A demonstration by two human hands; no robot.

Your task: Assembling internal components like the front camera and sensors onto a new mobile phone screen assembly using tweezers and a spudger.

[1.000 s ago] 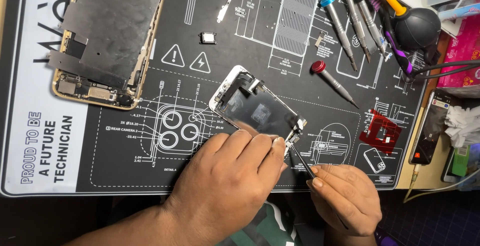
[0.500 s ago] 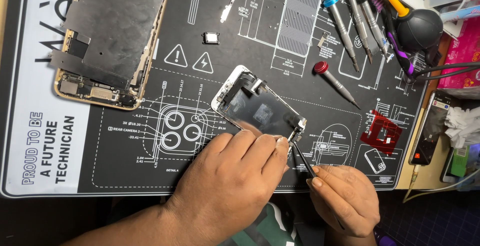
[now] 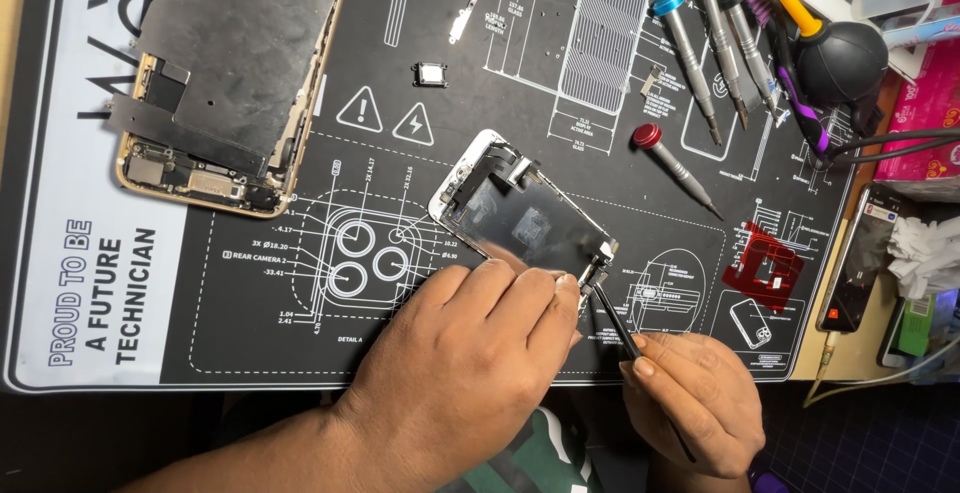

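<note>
Left hand, the larger shape in view, lies palm down with its fingers closed over the near end of the detached phone display panel with a white frame and a glossy metal back plate, pinning it flat on the black repair mat printed with white diagrams. Right hand, near and to the right, is curled in a pen grip around a thin black pointed tool, whose tip meets the panel's near right corner, just beside the left fingertips.

Far to the left, well apart from the hands, rests the open gold-edged phone body with a dark shield plate. At the far right lie four slim metal screwdrivers with blue, green, black and red caps beside a black rubber air blower with an orange nozzle. A small red square part lies right of the panel, and a tiny square metal part and a thin silver bracket sit farther off.

Risks, as I judge them: the tool tip works very close to the fingertips, so a slip could jab a finger or gouge the corner. Too much leverage there might tear a thin ribbon cable or crack the glass underneath. Uneven pressure from the holding hand could let the panel skid. Loose small parts on the mat could be swept away by a sleeve or wrist.
</note>
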